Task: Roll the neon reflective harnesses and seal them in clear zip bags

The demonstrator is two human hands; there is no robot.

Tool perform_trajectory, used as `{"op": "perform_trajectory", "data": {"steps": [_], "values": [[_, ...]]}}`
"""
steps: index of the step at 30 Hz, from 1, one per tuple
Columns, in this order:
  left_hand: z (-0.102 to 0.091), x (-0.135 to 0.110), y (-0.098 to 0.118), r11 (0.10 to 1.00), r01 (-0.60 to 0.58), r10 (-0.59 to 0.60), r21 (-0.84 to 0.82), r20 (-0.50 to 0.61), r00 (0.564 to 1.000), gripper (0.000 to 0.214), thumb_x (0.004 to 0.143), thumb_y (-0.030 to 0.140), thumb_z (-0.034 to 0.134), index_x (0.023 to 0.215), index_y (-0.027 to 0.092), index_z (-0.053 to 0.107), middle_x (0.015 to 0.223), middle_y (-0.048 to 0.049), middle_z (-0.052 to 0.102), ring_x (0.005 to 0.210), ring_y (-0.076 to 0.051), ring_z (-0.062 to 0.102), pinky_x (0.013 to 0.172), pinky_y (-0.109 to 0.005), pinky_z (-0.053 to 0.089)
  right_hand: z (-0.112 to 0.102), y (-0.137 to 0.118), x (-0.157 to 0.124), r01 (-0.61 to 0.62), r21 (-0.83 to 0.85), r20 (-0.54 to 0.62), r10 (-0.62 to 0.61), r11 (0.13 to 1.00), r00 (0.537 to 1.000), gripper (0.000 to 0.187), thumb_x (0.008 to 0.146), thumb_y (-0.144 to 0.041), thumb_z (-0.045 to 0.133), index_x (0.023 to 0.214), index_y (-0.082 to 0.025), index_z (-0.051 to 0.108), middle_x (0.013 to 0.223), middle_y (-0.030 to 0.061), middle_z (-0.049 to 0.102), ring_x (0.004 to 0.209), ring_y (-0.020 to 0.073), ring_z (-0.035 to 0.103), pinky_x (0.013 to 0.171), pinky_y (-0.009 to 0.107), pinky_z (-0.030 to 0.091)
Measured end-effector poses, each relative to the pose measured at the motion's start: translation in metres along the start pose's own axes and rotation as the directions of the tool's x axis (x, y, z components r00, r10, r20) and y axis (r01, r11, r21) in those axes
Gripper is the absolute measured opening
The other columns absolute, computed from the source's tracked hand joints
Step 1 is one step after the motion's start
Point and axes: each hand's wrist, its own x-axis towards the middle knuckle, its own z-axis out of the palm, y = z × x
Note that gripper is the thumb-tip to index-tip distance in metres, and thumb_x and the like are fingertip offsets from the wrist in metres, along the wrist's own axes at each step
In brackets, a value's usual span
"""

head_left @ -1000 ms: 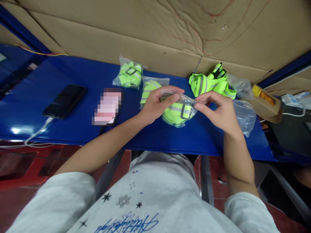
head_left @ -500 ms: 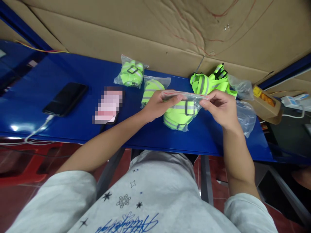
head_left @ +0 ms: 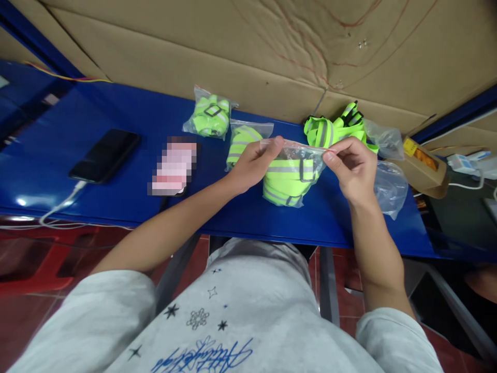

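Note:
A clear zip bag [head_left: 292,178] holding a folded neon-yellow reflective strap stands on the blue table [head_left: 116,207] in front of me. My left hand [head_left: 254,163] pinches the left end of the bag's top edge. My right hand [head_left: 349,166] pinches the right end, fingers closed on the seal strip. Two more bagged straps [head_left: 209,116] [head_left: 243,140] lie behind my left hand. A loose neon strap bundle [head_left: 334,132] with black buckles rests behind my right hand.
A black phone [head_left: 104,155] on a white charging cable lies at the left, a blurred-out object [head_left: 174,166] beside it. Empty clear bags [head_left: 388,186] sit at the right, next to a small cardboard box [head_left: 423,166]. Cardboard sheets [head_left: 248,46] form the back wall.
Both hands raised the bag's top edge and drew it taut between them; the right hand slid out to the right end of the seal.

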Motion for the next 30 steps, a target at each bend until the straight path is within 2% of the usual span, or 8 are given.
{"op": "perform_trajectory", "data": {"steps": [6, 10, 16, 19, 22, 26, 30], "values": [[0.0, 0.0, 0.001, 0.998, -0.039, 0.042, 0.04, -0.078, 0.996, 0.061, 0.096, 0.075, 0.055, 0.102, 0.021, 0.084, 0.11, -0.0054, 0.081, 0.124, -0.03, 0.073, 0.113, -0.042, 0.056, -0.001, 0.005, 0.001, -0.082, 0.04, 0.073, 0.079, 0.996, 0.994, 0.036, 0.09, -0.058, 0.076, 0.088, -0.023, 0.071, 0.076, -0.0011, 0.065, 0.065, 0.0123, 0.058, 0.063, 0.029, 0.05], [0.0, 0.0, 0.0, 0.998, -0.034, 0.038, 0.054, -0.076, 0.996, 0.063, 0.097, 0.076, 0.053, 0.104, 0.021, 0.083, 0.113, -0.0072, 0.081, 0.126, -0.03, 0.071, 0.113, -0.041, 0.056, -0.002, 0.016, 0.002, -0.069, 0.068, 0.023, 0.068, 0.995, 0.997, 0.035, 0.089, -0.058, 0.076, 0.085, -0.024, 0.07, 0.073, -0.0017, 0.063, 0.062, 0.0123, 0.056, 0.061, 0.029, 0.049], [0.0, -0.002, 0.002, 0.996, -0.038, 0.044, 0.08, -0.064, 0.997, 0.067, 0.096, 0.078, 0.053, 0.114, 0.02, 0.081, 0.123, -0.0087, 0.079, 0.12, -0.026, 0.073, 0.108, -0.036, 0.055, 0.005, 0.018, 0.002, 0.009, -0.002, -0.09, -0.009, 1.0, 0.996, 0.04, 0.087, -0.06, 0.077, 0.076, -0.024, 0.062, 0.066, -0.0024, 0.054, 0.058, 0.0121, 0.046, 0.054, 0.028, 0.036], [-0.002, -0.002, 0.003, 1.0, -0.012, 0.012, -0.001, -0.026, 1.0, 0.06, 0.09, 0.074, 0.067, 0.115, 0.021, 0.08, 0.122, -0.0083, 0.08, 0.118, -0.025, 0.074, 0.106, -0.033, 0.055, 0.01, 0.017, 0.002, -0.045, -0.001, -0.057, 0.045, 0.999, 0.997, 0.041, 0.089, -0.063, 0.073, 0.079, -0.024, 0.062, 0.068, -0.0022, 0.054, 0.059, 0.0127, 0.046, 0.055, 0.029, 0.038], [-0.003, -0.002, 0.004, 0.999, 0.018, -0.018, -0.039, 0.006, 1.0, 0.055, 0.079, 0.06, 0.087, 0.117, 0.021, 0.08, 0.12, -0.0079, 0.08, 0.116, -0.025, 0.074, 0.104, -0.033, 0.056, 0.013, 0.016, 0.001, -0.072, 0.002, -0.044, 0.072, 0.997, 0.996, 0.045, 0.086, -0.068, 0.074, 0.08, -0.025, 0.062, 0.069, -0.002, 0.055, 0.061, 0.013, 0.048, 0.058, 0.029, 0.041], [-0.001, -0.003, 0.004, 0.994, 0.022, -0.024, -0.109, -0.012, 1.0, 0.041, 0.082, 0.051, 0.087, 0.106, 0.018, 0.083, 0.113, -0.0082, 0.082, 0.112, -0.023, 0.076, 0.105, -0.034, 0.056, 0.015, 0.012, -0.001, -0.037, -0.001, -0.077, 0.037, 0.999, 0.996, 0.046, 0.084, -0.067, 0.077, 0.078, -0.024, 0.062, 0.072, -0.001, 0.058, 0.064, 0.0133, 0.051, 0.062, 0.03, 0.044], [0.0, -0.003, 0.004, 0.987, 0.035, -0.036, -0.155, -0.008, 0.999, 0.039, 0.081, 0.051, 0.088, 0.104, 0.02, 0.083, 0.112, -0.0081, 0.083, 0.11, -0.023, 0.077, 0.105, -0.035, 0.056, 0.019, 0.007, -0.003, -0.077, 0.07, 0.001, 0.077, 0.995, 0.997, 0.042, 0.085, -0.062, 0.077, 0.084, -0.022, 0.065, 0.077, -0.001, 0.063, 0.068, 0.013, 0.055, 0.066, 0.028, 0.047]]}}
